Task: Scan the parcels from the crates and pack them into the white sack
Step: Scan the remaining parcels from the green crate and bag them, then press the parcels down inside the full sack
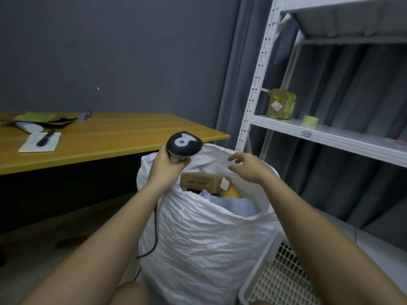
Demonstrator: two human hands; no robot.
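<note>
Left hand (164,165) grips scanner (184,144), right hand (246,167) loose and empty just above cardboard parcel (203,182); best press it deeper into white sack (198,234).

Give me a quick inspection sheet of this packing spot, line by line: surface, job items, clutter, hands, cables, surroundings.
Surface: wooden desk at left, behind the sack.
Job's things: white sack stands open and nearly full; cardboard box on top inside; white crate beside it at lower right.
Clutter: notepad with a pen on it and a bottle on the desk.
Hands: left hand grips the scanner; right hand hovers open over the sack's mouth.
Cables: scanner cable hangs down the sack's left side.
Surroundings: metal shelving at right holds a taped parcel and a tape roll; grey curtain behind.
</note>
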